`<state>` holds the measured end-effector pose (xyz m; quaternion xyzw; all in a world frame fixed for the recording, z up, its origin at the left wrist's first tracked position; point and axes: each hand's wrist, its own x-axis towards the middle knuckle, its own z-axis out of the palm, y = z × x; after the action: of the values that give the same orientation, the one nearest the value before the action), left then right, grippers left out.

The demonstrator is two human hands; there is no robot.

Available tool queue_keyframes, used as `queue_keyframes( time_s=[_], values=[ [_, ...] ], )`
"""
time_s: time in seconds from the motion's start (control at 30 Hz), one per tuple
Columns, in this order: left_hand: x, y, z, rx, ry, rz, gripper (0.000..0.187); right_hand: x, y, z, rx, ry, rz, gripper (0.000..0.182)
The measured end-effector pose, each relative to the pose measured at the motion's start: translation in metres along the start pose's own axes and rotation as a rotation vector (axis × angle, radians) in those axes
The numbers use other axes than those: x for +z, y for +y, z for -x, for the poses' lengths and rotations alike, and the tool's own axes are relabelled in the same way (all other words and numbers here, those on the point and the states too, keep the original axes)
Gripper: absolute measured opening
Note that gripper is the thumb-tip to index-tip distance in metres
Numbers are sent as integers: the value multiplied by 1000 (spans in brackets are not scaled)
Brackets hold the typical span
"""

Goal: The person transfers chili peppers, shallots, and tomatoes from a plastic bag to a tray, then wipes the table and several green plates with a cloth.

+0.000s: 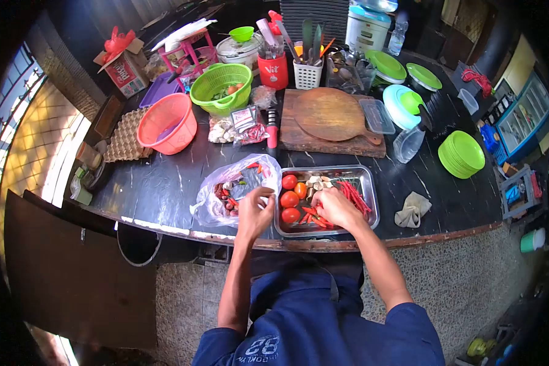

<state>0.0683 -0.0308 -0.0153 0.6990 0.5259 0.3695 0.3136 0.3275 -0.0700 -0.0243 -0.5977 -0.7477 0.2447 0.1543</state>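
Observation:
A metal tray (376, 201) stands at the table's front edge, with several tomatoes (290, 199) along its left side. Garlic cloves (318, 181) lie at its back, and long red chilies (354, 196) lie at its right. My right hand (337, 206) reaches into the tray, its fingers closed at the small red chilies (314, 218); the fingertips are partly hidden. To the left sits a clear plastic bag (210, 210), spread open, with shallots (230, 207), some red chilies and garlic inside. My left hand (256, 210) hovers by the bag's right edge, fingers loosely bent and apart, holding nothing visible.
Behind the tray lie a wooden board (332, 116) and a knife sharpener (272, 131). A pink basket (168, 125), a green colander (222, 88) and an egg carton (128, 135) stand at the left. Green plates (461, 154) and a cloth (413, 210) are at the right.

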Motion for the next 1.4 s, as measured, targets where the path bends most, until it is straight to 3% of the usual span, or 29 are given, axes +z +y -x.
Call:
queue_keyframes(
  time_s=[0.07, 0.17, 0.23, 0.4, 0.77, 0.9, 1.0, 1.07, 1.17, 1.23, 1.4],
  values=[
    [-13, -33, -3, 8, 120, -83, 18, 5, -3, 1, -39, 8, 47, 20],
    [-45, -37, -2, -93, 54, -133, 21, -3, -11, 8, -91, -55, 113, 25],
    [-52, -51, -1, -81, 94, -49, 22, -7, -10, 14, -146, 62, -2, 26],
    [-60, -56, 1, -87, 131, -44, 21, -15, -7, 26, -88, 25, 8, 39],
    [-57, -44, -3, -89, 77, 50, 17, -7, 5, 23, -181, -15, -57, 29],
    [-58, -39, -2, -62, 110, 90, 18, -21, 1, 23, -31, -62, -251, 27],
    [-44, -27, -1, 157, 44, -101, 21, -23, 1, 24, -15, -77, -81, 28],
    [-20, -5, 6, 395, -10, -255, 24, -14, 8, 21, -82, 29, -68, 30],
    [23, 18, 15, 520, -230, -255, 29, -14, 2, 21, -53, 80, -8, 30],
    [44, 21, 15, 625, -262, -340, 29, -24, -7, 26, -22, 69, -24, 29],
    [65, 14, 6, 658, -382, -569, 24, -27, -2, 42, 50, 55, -83, 29]
  ],
)
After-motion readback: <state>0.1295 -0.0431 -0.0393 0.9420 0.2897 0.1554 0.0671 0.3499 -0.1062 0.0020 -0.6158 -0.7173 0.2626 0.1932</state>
